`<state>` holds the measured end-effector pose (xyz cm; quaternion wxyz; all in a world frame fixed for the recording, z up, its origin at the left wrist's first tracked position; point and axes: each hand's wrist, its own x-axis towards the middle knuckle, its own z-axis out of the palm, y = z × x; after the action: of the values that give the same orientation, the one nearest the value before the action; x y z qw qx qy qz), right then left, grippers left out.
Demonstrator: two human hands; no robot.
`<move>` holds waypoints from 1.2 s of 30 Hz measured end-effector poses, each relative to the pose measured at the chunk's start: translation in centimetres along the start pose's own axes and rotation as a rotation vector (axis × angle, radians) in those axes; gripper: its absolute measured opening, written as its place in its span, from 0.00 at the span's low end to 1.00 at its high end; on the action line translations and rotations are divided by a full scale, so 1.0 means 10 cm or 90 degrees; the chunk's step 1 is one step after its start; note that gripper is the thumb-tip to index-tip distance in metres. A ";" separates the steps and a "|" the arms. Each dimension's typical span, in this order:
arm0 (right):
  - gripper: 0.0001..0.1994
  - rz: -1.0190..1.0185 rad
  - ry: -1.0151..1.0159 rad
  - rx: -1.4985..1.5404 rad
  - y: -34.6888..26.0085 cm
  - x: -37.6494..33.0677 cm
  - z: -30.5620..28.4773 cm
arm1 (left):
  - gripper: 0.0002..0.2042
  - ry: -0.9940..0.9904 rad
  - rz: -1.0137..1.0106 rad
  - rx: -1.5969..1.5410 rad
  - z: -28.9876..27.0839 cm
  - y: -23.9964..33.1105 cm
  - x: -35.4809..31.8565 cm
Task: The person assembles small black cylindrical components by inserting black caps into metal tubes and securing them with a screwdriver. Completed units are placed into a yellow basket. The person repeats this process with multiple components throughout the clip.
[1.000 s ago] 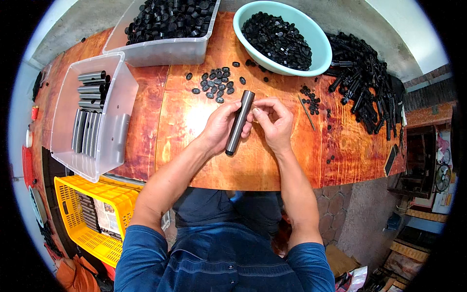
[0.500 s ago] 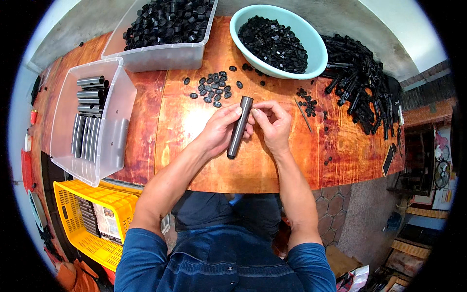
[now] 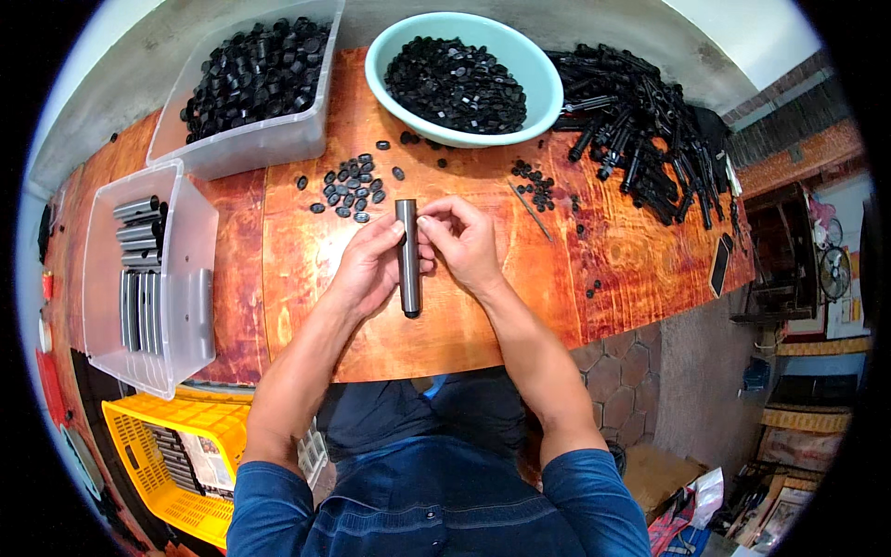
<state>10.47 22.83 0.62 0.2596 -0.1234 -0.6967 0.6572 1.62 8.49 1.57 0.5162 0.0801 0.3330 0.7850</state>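
My left hand (image 3: 368, 266) is closed around a dark grey metal tube (image 3: 409, 271), thumb on its near face and fingers behind it. The tube stands out lengthwise over the table, with its black end toward me. At its upper right side my right hand (image 3: 467, 243) has thumb and forefinger pinched together against the tube. Whatever lies between those fingertips is too small or hidden to make out. Just beyond the hands lies a group of black oval pieces (image 3: 348, 190) on the wooden table (image 3: 520, 316).
A pale blue basin (image 3: 555, 93) of small black parts stands at the back. Left are clear bins, one of black caps (image 3: 255, 79), one of metal tubes (image 3: 141, 311). Black rod-like parts (image 3: 640, 139) pile up back right, near a thin rod (image 3: 531, 212). A yellow crate (image 3: 190, 520) sits lower left.
The whole view has shifted, so most table items appear further left. The tube has turned from a slant to nearly straight up and down in the picture. Both hands keep much the same grip.
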 end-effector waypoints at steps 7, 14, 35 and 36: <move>0.03 0.015 0.006 0.045 -0.04 0.01 -0.01 | 0.16 -0.046 0.034 0.019 -0.08 -0.06 0.02; 0.04 0.020 0.045 0.033 0.04 0.02 -0.01 | 0.17 -0.027 -0.023 -0.124 -0.10 -0.02 0.01; 0.04 -0.013 0.045 -0.019 0.00 0.02 -0.03 | 0.23 0.020 -0.038 -0.102 -0.05 0.00 0.05; 0.04 -0.010 0.044 -0.017 -0.02 0.01 -0.03 | 0.23 0.026 -0.033 -0.089 -0.04 0.00 0.05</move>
<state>10.55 23.13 0.80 0.2869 -0.1436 -0.6973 0.6410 1.19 8.69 1.17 0.5339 0.0189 0.2900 0.7941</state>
